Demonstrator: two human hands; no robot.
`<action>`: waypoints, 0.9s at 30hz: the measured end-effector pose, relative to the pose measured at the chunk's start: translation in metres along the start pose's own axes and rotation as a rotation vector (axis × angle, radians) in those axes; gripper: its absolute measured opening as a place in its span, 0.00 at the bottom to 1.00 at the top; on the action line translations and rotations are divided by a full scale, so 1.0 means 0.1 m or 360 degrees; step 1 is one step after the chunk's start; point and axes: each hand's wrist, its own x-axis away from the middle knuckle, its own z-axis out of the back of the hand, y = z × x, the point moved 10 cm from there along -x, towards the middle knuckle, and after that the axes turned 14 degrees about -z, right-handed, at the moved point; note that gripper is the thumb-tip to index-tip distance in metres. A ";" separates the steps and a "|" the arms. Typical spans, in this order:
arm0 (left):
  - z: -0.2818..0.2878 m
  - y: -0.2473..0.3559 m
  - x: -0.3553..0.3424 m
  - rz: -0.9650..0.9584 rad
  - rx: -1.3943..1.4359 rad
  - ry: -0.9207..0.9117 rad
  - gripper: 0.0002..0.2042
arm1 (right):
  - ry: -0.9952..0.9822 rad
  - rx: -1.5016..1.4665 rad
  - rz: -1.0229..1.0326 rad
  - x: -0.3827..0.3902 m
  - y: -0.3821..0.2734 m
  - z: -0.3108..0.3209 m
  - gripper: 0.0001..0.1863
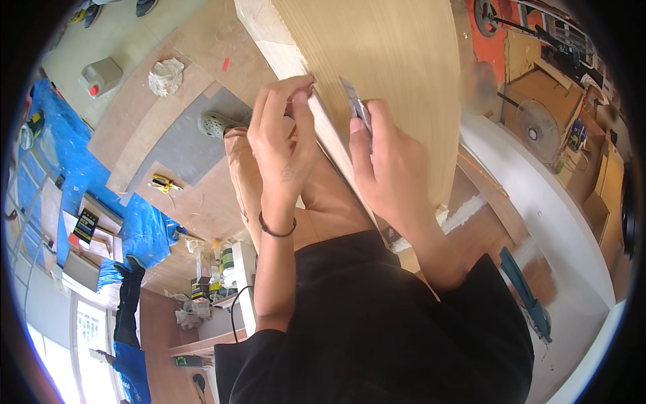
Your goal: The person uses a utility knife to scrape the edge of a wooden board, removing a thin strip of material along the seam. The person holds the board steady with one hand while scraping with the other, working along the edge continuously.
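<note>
A long panel [387, 60] with pale wood grain and a whitish, rough edge strip [282, 50] lies in front of me. My right hand [390, 158] is closed around a utility knife [359, 111]. The knife's blade points away from me, just above the panel near its left edge. At that edge, my left hand [279, 135] has its thumb and index finger drawn together in a pinch. Whatever sits between those fingertips is too small to make out. A dark band circles my left wrist.
Pliers [163, 183] with yellow handles, a crumpled white bag [166, 76] and a grey jug [101, 77] are on the floor at left. A fan [538, 128] stands right. A teal-handled tool [521, 286] lies near my right elbow. Another person [131, 363] is at lower left.
</note>
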 end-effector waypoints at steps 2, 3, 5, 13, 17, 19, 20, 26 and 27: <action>0.02 0.01 -0.05 0.0165 -0.0008 0.0005 0.05 | 0.0002 -0.0069 -0.0067 -0.02 0.07 -0.01 0.06; 0.02 0.03 -0.07 0.0240 -0.0019 0.0011 0.05 | 0.0035 -0.0102 -0.0061 -0.03 0.10 -0.02 0.06; -0.02 -0.05 0.00 0.0514 -0.0080 -0.0026 0.06 | 0.0044 -0.0121 -0.0096 -0.04 0.17 -0.05 0.07; 0.02 0.17 -0.24 0.0223 -0.0553 -0.0122 0.03 | 0.0014 -0.0242 -0.0129 -0.02 0.25 -0.10 0.09; 0.02 0.21 -0.17 0.0228 -0.0596 -0.0026 0.02 | 0.0020 -0.0167 -0.0149 -0.04 0.28 -0.18 0.09; 0.02 0.27 -0.11 0.0182 -0.0646 0.0032 0.03 | -0.0001 -0.0197 -0.0184 -0.02 0.28 -0.21 0.08; 0.00 0.30 -0.08 0.0120 -0.0661 0.0067 0.04 | 0.0021 -0.0237 -0.0161 0.00 0.24 -0.16 0.09; 0.17 0.54 -0.25 -0.0230 -0.0596 0.0411 0.03 | -0.0025 -0.0360 -0.0218 0.03 0.27 -0.18 0.11; 0.20 0.30 -0.20 -0.0190 -0.0540 0.0447 0.03 | 0.0047 -0.0341 -0.0117 0.03 0.23 -0.17 0.11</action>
